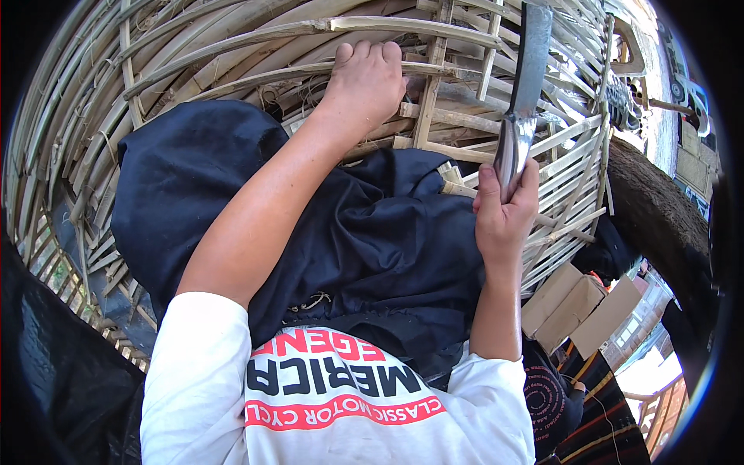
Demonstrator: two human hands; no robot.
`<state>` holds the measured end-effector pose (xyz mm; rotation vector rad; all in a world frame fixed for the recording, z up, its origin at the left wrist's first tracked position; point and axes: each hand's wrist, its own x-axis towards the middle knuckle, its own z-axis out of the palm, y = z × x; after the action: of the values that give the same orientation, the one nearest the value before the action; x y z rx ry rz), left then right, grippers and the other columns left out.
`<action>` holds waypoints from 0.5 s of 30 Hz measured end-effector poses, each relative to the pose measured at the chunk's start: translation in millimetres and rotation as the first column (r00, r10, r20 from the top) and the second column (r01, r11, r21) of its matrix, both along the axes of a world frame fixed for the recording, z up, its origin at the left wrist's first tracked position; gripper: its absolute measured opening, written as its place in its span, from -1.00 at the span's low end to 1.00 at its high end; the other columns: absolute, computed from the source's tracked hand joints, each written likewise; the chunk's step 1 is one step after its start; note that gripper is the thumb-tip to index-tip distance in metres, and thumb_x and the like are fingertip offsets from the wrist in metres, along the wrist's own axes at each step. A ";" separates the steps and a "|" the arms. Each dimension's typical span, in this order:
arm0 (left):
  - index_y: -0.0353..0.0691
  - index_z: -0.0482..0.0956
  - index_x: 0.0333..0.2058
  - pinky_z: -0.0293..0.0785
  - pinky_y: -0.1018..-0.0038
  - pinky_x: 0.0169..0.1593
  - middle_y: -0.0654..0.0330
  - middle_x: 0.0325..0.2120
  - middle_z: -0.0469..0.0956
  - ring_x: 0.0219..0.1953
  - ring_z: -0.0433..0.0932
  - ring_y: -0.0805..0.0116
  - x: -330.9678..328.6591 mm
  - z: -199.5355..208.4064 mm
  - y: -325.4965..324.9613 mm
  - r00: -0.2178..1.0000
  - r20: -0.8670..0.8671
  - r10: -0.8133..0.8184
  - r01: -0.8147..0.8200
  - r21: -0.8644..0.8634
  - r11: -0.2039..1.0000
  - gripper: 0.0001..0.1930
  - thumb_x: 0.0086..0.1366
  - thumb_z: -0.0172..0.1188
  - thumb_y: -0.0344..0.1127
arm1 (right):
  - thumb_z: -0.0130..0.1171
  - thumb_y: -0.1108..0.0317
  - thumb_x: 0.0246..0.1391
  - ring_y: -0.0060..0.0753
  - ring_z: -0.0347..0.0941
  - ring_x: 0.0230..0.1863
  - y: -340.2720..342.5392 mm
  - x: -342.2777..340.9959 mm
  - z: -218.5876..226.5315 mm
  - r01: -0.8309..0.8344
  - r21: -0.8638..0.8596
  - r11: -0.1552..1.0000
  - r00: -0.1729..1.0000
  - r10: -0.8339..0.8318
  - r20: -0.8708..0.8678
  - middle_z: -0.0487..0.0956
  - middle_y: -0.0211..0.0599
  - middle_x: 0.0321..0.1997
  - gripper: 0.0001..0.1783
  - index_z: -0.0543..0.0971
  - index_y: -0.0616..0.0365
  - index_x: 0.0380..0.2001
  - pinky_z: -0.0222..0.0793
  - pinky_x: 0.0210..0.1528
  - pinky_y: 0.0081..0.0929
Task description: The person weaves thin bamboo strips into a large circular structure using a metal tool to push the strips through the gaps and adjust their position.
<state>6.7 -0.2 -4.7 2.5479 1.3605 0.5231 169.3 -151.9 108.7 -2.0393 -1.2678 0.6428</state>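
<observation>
My right hand (pixel 505 217) is closed around the shiny metal handle of a machete (pixel 530 66). Its broad dark blade points away from me, upright in view, over the bamboo lattice. Farther left, my left hand (pixel 363 87) has its fingers curled over a thin bamboo strip (pixel 302 71) of the woven framework. The fingertips are hidden beneath the knuckles. Dark cloth (pixel 364 225) covers my lap and legs, between my forearms and the bamboo.
Curved bamboo slats (pixel 70 116) spread across the left and far side. A thick brown log (pixel 659 194) lies at the right, near an opened cardboard box (pixel 566 306). Another person in a dark printed shirt (pixel 552 399) is at the lower right. Black sheeting (pixel 62 372) hangs lower left.
</observation>
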 end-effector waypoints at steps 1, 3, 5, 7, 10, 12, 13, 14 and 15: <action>-0.29 0.40 -0.22 0.25 0.14 -0.07 0.05 -0.31 0.56 -0.16 0.51 0.08 0.4 -1.0 0.8 1.000 0.020 0.000 0.001 -0.006 1.000 -0.70 0.29 0.10 -0.15 | 0.25 0.24 0.17 -0.26 0.55 -0.35 -1.7 2.2 1.7 -0.011 0.011 1.000 1.000 0.011 0.006 0.59 -0.08 -0.36 -0.58 0.43 0.31 -0.05 0.42 -0.22 -0.39; -0.29 0.39 -0.24 0.25 0.13 -0.07 0.04 -0.31 0.57 -0.15 0.51 0.07 -0.6 -3.0 2.1 1.000 -0.010 -0.008 0.008 -0.016 1.000 -0.74 0.26 0.09 -0.21 | 0.26 0.25 0.16 -0.23 0.56 -0.37 0.7 8.4 1.3 -0.019 -0.013 1.000 0.998 0.020 0.066 0.59 -0.06 -0.37 -0.58 0.44 0.30 -0.05 0.43 -0.23 -0.36; -0.29 0.38 -0.25 0.26 0.11 -0.08 0.04 -0.31 0.57 -0.14 0.51 0.06 -1.2 -4.9 3.9 0.999 -0.036 -0.022 0.021 -0.026 0.999 -0.78 0.23 0.08 -0.27 | 0.28 0.24 0.14 -0.19 0.57 -0.36 3.5 13.2 -1.6 -0.008 -0.085 0.996 0.997 0.014 0.073 0.60 -0.04 -0.38 -0.59 0.47 0.30 -0.07 0.44 -0.23 -0.34; -0.30 0.36 -0.25 0.26 0.11 -0.08 0.01 -0.31 0.57 -0.14 0.51 0.05 -0.8 -6.5 3.6 0.999 -0.028 -0.015 0.015 0.008 1.000 -0.79 0.21 0.06 -0.31 | 0.28 0.22 0.14 -0.16 0.58 -0.35 -1.8 17.0 -13.7 0.027 -0.092 0.995 1.000 -0.026 0.016 0.61 -0.02 -0.37 -0.58 0.47 0.30 -0.07 0.44 -0.22 -0.33; -0.33 0.38 -0.23 0.29 0.10 -0.08 -0.02 -0.33 0.54 -0.17 0.51 0.02 -0.3 -6.5 3.8 0.999 -0.052 -0.014 0.016 0.022 1.000 -0.80 0.21 0.06 -0.35 | 0.27 0.20 0.15 -0.10 0.60 -0.32 -6.2 16.8 -20.1 0.037 -0.088 0.995 0.999 -0.035 0.022 0.62 0.01 -0.35 -0.57 0.46 0.30 -0.07 0.45 -0.21 -0.32; -0.38 0.32 -0.17 0.15 0.03 0.05 -0.13 -0.28 0.52 -0.09 0.45 -0.07 1.3 3.4 6.0 0.990 -0.138 -0.019 -0.001 -0.141 0.990 -0.71 0.17 0.03 -0.34 | 0.27 0.18 0.15 -0.01 0.63 -0.32 -3.7 17.4 -22.2 0.012 -0.091 0.996 0.999 -0.008 0.044 0.61 0.08 -0.39 -0.56 0.46 0.30 -0.08 0.46 -0.23 -0.28; -0.38 0.32 -0.17 0.15 0.03 0.05 -0.13 -0.28 0.52 -0.09 0.45 -0.07 1.9 3.0 5.0 0.990 -0.136 -0.031 0.011 -0.144 0.990 -0.71 0.17 0.03 -0.34 | 0.27 0.18 0.15 -0.01 0.63 -0.32 -3.7 17.9 -22.5 0.024 -0.094 0.995 0.999 -0.020 0.046 0.61 0.08 -0.39 -0.56 0.46 0.30 -0.08 0.46 -0.23 -0.28; -0.37 0.32 -0.18 0.17 0.04 0.04 -0.12 -0.27 0.52 -0.09 0.45 -0.06 1.3 1.8 4.2 0.987 -0.156 -0.035 0.013 -0.139 0.990 -0.72 0.17 0.04 -0.34 | 0.27 0.18 0.15 0.00 0.62 -0.34 -3.9 17.9 -22.3 -0.006 -0.095 0.995 0.996 0.014 0.083 0.61 0.08 -0.41 -0.57 0.46 0.30 -0.09 0.46 -0.25 -0.27; -0.37 0.33 -0.18 0.19 0.04 0.02 -0.12 -0.26 0.51 -0.09 0.45 -0.06 -0.5 2.0 6.3 0.984 -0.175 -0.030 0.008 -0.126 0.992 -0.73 0.17 0.04 -0.35 | 0.26 0.18 0.15 0.01 0.62 -0.36 -1.1 16.8 -20.3 -0.045 -0.089 0.995 0.991 0.055 0.120 0.61 0.08 -0.43 -0.57 0.46 0.30 -0.10 0.46 -0.27 -0.26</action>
<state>6.2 6.1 -2.7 2.5523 1.3760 0.2045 186.2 -153.0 88.4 -2.1518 -1.3871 0.6136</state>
